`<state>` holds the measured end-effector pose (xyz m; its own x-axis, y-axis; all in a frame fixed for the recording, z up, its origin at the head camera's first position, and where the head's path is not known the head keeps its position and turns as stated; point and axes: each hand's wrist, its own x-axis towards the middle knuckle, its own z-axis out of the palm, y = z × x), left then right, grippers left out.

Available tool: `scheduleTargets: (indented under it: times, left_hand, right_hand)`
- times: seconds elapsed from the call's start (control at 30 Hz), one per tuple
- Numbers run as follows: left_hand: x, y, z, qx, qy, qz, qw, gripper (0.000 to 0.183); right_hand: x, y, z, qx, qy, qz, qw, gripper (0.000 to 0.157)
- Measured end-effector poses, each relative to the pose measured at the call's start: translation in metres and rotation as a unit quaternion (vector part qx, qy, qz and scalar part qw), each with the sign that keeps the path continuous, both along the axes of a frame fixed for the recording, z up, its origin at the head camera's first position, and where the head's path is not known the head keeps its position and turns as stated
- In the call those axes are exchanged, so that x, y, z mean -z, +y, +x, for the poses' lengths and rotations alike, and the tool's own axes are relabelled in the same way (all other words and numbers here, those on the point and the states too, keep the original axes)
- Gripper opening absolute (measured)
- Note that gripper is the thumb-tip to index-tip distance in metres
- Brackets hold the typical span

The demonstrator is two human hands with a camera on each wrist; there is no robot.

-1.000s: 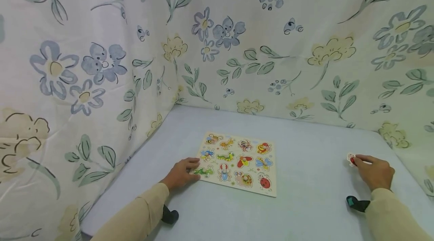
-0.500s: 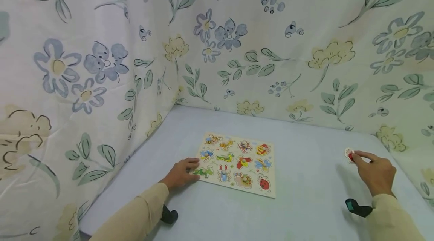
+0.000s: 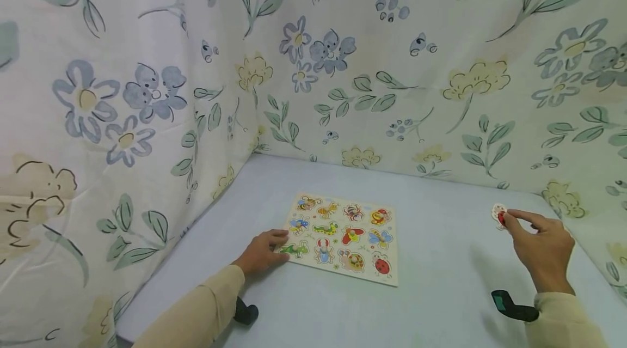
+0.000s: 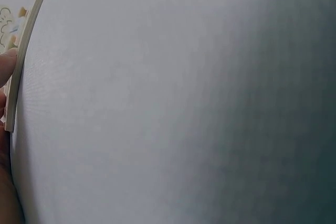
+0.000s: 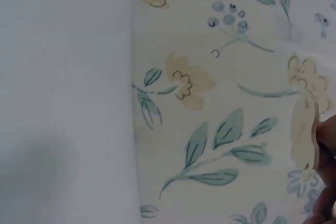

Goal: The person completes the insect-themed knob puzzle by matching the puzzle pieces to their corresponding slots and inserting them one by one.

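Note:
A flat wooden peg puzzle board with rows of colourful insect pictures lies on the table. My left hand holds its near left corner. In the left wrist view, the thumb touches the board's edge, and the other fingers are mostly cut off. Well to the right of the board, my right hand pinches a small cut-out puzzle piece, white-edged with red on its face, above the table. The right wrist view shows the pale, plain back of that puzzle piece.
The table has a pale cloth-like surface. A floral curtain hangs along its back and sides. Black wrist devices sit under both cuffs.
My right hand has lifted the puzzle piece off the table and moved it slightly up and left. The left hand and the board stay in place.

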<state>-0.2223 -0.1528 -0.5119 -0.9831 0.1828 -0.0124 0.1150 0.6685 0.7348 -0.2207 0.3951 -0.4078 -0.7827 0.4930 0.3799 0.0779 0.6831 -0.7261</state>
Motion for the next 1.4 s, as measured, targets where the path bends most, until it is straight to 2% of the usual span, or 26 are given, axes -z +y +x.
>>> scheduleTargets:
  times: [0.27, 0.6, 0.8, 1.0, 1.13, 1.4]
  left_hand:
    - [0.002, -0.001, -0.001, 0.003, 0.007, -0.001, 1.0, 0.056]
    - [-0.001, 0.001, 0.002, 0.0, 0.002, 0.002, 1.0, 0.056]
    - [-0.002, 0.001, 0.001, -0.005, -0.002, 0.002, 1.0, 0.056]
    - [-0.001, 0.001, 0.001, -0.007, -0.005, 0.005, 1.0, 0.056]
    - [-0.001, 0.0, 0.001, -0.006, -0.001, 0.005, 1.0, 0.056]
    - [-0.002, 0.002, 0.003, -0.003, 0.006, -0.006, 1.0, 0.057]
  right_hand:
    - [-0.014, -0.031, 0.017, -0.037, 0.11, 0.004, 0.993, 0.026]
    - [-0.02, -0.064, 0.027, -0.101, 0.213, 0.017, 0.972, 0.014]
    - [-0.021, -0.084, 0.03, -0.131, 0.245, 0.023, 0.96, 0.016]
    - [-0.018, -0.107, 0.032, -0.187, 0.282, 0.03, 0.941, 0.023]
    - [-0.016, -0.122, 0.032, -0.219, 0.292, 0.031, 0.931, 0.022]
    - [-0.01, -0.147, 0.032, -0.24, 0.3, 0.031, 0.923, 0.024]
